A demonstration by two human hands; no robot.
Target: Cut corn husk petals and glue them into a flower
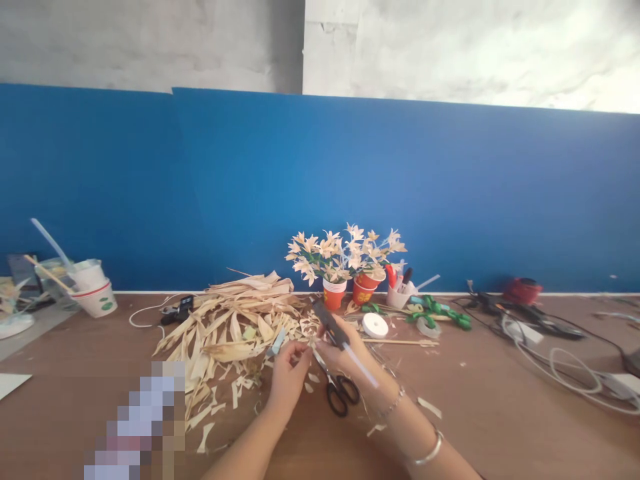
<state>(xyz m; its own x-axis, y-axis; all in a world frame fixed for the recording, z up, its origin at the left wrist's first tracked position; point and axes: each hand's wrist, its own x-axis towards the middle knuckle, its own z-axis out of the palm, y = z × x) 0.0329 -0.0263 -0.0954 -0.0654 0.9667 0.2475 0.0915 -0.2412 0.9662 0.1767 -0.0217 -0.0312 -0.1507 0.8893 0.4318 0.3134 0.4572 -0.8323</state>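
My right hand [339, 352] is wrapped round a black hot glue gun [331, 325], and a whitish glue stick [361, 366] sticks out of its rear over my wrist. My left hand [291, 369] is closed in a pinch close beside it; the small thing at its fingertips is too small to name. Between and below the hands lie black-handled scissors [343, 393], their blades partly covered by my right hand. Dried corn husks [235, 327] are heaped just left of my hands, with cut scraps [243, 387] scattered around.
Pale husk-like flowers [327, 250] stand in red paper cups [334, 295] by the blue partition [225, 193]. A white tape roll [375, 325] and green bundles [440, 310] lie to the right, before cables [555, 363]. White cups [95, 297] stand at left.
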